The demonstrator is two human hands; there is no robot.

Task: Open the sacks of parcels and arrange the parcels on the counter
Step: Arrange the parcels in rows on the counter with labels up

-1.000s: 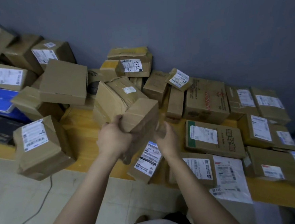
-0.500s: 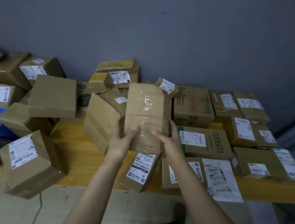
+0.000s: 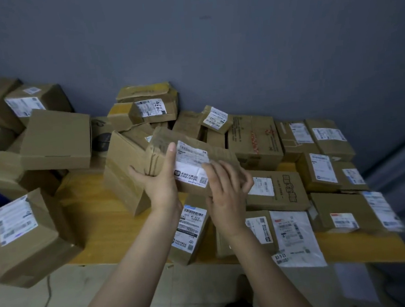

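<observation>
Plainly, the largest thing in view is the grey-blue wall (image 3: 236, 41), and along it stands the long yellow wooden bench (image 3: 92, 210), which carries almost all the parcels. On its left side the brown cardboard boxes lie in a loose heap (image 3: 55, 140), tilted and leaning on each other, and one big box with a white label (image 3: 26, 240) hangs partly over the front edge. I judge this side is not yet sorted. On the right side the flat brown cartons (image 3: 277, 191) lie close together in rows with their labels up, probably so that the labels can be read. The task's thing now in work, a small brown taped cardboard parcel (image 3: 220, 152), is held in the air above the middle of the bench, tilted with its label face toward the camera. The left hand (image 3: 160, 183) grips its left end, fingers curled around the side and thumb stretched up over the face. The right hand (image 3: 226, 195) holds the lower right edge with bent fingers. The white shipping label (image 3: 192, 163) is blurred, so I cannot read it.
</observation>
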